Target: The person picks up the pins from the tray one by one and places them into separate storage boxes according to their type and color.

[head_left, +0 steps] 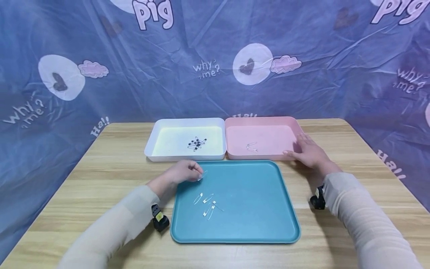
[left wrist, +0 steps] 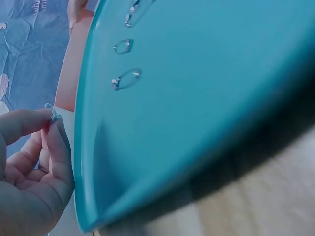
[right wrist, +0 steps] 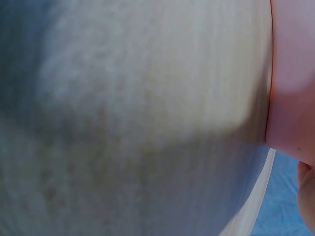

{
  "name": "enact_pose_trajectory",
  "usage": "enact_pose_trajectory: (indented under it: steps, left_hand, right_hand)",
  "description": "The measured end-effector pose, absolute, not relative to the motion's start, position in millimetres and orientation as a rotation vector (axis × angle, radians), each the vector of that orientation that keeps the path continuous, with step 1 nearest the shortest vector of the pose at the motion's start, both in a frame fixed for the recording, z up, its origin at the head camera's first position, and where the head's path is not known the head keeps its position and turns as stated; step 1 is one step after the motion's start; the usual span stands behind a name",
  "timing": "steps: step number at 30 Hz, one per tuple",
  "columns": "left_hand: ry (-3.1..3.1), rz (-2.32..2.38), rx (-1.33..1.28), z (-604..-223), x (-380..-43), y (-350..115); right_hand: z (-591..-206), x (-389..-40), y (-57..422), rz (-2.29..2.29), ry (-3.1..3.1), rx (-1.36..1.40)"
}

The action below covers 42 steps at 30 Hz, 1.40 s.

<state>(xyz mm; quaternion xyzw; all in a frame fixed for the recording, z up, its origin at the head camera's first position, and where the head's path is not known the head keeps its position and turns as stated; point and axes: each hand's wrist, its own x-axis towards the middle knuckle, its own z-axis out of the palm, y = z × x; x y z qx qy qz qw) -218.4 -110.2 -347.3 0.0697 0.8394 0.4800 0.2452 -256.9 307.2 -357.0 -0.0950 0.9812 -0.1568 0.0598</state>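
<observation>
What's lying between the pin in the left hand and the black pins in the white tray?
Nothing but bare surfaces, as the head view shows: from the silver pin in the left hand to the black pins, only the white tray wall and floor.

The table (head_left: 100, 179) is pale wood with a visible grain and a matt finish. The teal tray (head_left: 255, 209), white tray (head_left: 151, 147) and pink tray (head_left: 265, 120) look like smooth plastic with a faint sheen. The silver pins (head_left: 206, 203) are thin shiny metal; the black pins (head_left: 196, 143) seem coated metal, though they are small. The backdrop (head_left: 215, 59) is creased, matt cloth or thin sheeting. The sleeves (head_left: 366, 220) are soft cloth.
</observation>
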Motion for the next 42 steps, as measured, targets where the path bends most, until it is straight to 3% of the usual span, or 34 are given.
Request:
enact_pose_trajectory:
  steps: [22, 42]
  left_hand:
    - [2.225, 1.488, 0.225, -338, -253, -41]
    - [2.188, 1.613, 0.055, -336, -289, 22]
  right_hand:
    - [-361, -257, 305, -0.448, 3.006, -0.299]
    - [-361, -258, 310, -0.439, 2.993, -0.283]
